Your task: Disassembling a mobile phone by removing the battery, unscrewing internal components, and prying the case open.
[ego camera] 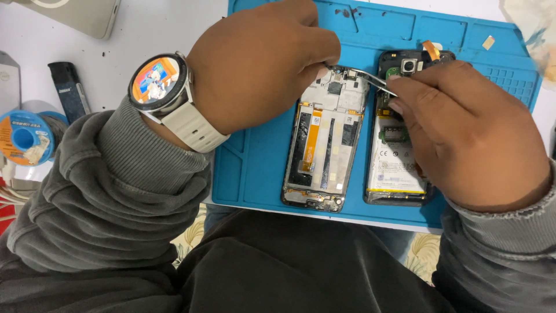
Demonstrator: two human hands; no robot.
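Pinched in the right hand [469,136], tweezers [370,78] meet the phone frame [324,145]; left hand [260,64] hides its grip.

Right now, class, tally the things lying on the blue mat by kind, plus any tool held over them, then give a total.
Opened phone frames: 1
Phone bodies with battery: 1
Small loose gold parts: 1
Tweezers, in the right hand: 1
Total: 4

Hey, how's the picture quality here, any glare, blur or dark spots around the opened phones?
Head view: even, soft light; the two opened phones, the frame and the battery half, look sharp. The left hand and right hand cast only faint shadows on the blue mat. The tweezers show a slight sheen; the dark clothing at the bottom loses detail.
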